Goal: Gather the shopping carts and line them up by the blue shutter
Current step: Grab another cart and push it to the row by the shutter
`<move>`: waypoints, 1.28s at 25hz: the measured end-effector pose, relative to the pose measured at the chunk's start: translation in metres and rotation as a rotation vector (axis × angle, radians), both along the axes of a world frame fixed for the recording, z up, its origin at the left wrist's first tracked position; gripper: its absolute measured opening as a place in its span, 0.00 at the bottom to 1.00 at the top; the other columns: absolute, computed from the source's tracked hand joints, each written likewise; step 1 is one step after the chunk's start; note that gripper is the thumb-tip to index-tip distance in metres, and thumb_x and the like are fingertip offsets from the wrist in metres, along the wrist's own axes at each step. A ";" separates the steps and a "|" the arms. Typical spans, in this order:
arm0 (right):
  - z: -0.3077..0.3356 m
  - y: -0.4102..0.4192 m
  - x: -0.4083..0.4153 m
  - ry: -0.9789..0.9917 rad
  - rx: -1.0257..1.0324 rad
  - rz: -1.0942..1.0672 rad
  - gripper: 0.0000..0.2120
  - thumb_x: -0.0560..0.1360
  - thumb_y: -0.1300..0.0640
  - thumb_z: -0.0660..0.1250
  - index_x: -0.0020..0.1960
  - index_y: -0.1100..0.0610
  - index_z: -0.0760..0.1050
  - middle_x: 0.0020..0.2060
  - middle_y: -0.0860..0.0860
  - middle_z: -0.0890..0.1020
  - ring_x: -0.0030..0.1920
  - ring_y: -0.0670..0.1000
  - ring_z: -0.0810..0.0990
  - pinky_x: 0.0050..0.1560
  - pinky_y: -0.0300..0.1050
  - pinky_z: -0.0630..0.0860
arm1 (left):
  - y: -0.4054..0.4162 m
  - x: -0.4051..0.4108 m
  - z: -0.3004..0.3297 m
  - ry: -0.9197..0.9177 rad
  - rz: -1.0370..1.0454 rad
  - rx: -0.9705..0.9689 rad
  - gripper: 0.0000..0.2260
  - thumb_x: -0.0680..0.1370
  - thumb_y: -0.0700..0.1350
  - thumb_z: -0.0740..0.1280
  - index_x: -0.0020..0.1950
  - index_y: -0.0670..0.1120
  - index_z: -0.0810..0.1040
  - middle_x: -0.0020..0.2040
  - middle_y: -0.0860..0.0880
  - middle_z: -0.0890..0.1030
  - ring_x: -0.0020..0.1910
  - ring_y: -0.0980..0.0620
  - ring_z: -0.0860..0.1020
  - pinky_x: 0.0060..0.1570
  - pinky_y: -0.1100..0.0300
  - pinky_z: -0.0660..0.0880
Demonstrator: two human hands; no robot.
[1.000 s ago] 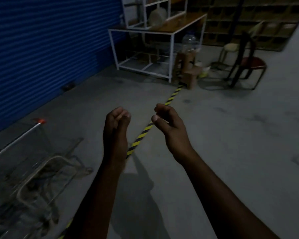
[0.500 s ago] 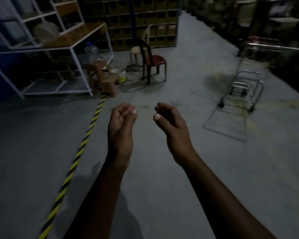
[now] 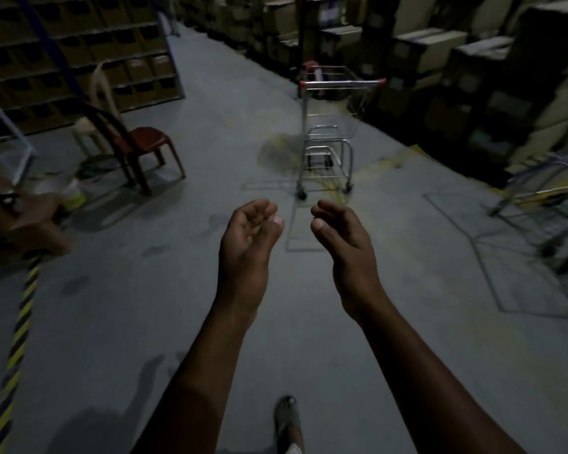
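Note:
A metal shopping cart (image 3: 328, 139) with red handle ends stands ahead on the grey floor, its handle toward me. Behind it a second cart (image 3: 322, 71) with a red handle sits by the stacked boxes. At the right edge the blurred frame of another cart (image 3: 545, 204) shows. My left hand (image 3: 248, 237) and my right hand (image 3: 341, 234) are raised side by side in front of me, well short of the nearest cart. Both hold nothing, with fingers loosely curled. The blue shutter is out of view.
A dark red chair (image 3: 135, 149) and a pale plastic chair (image 3: 95, 103) stand at the left, near a small bucket (image 3: 73, 194). Yellow-black tape (image 3: 20, 329) runs along the floor at the left. Box stacks (image 3: 456, 67) line the right; shelves (image 3: 79, 50) fill the back left.
The view has swung right, away from the blue shutter and the cart beside it. The cart ahead now sits centred and closer. Both hands keep the same raised, empty pose.

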State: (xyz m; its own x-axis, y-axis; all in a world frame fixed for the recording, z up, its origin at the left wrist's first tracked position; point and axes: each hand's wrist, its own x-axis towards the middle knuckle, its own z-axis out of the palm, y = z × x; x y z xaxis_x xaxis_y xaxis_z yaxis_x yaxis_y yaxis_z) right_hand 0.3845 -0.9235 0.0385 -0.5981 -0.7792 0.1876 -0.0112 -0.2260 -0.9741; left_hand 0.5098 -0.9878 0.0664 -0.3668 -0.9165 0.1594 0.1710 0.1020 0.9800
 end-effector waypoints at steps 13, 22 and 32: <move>0.005 -0.172 -0.234 0.005 -0.005 -0.324 0.20 0.75 0.50 0.67 0.65 0.52 0.74 0.61 0.49 0.80 0.62 0.43 0.78 0.55 0.35 0.76 | -0.213 -0.254 0.000 -0.020 -0.324 0.021 0.13 0.80 0.40 0.69 0.64 0.43 0.77 0.60 0.48 0.82 0.58 0.56 0.81 0.53 0.67 0.76; 0.025 -0.310 -0.465 0.028 -0.074 -0.297 0.13 0.79 0.58 0.67 0.64 0.51 0.73 0.61 0.50 0.79 0.60 0.42 0.78 0.52 0.34 0.77 | -0.357 -0.475 0.029 -0.056 -0.286 -0.127 0.08 0.79 0.38 0.69 0.56 0.49 0.79 0.53 0.51 0.83 0.50 0.61 0.82 0.48 0.68 0.76; 0.000 -0.470 -0.655 0.122 0.063 -0.242 0.11 0.78 0.61 0.68 0.58 0.50 0.77 0.54 0.45 0.82 0.55 0.41 0.80 0.56 0.41 0.79 | -0.519 -0.658 -0.025 -0.277 -0.261 -0.148 0.09 0.78 0.43 0.72 0.56 0.54 0.80 0.53 0.55 0.84 0.55 0.59 0.81 0.58 0.58 0.79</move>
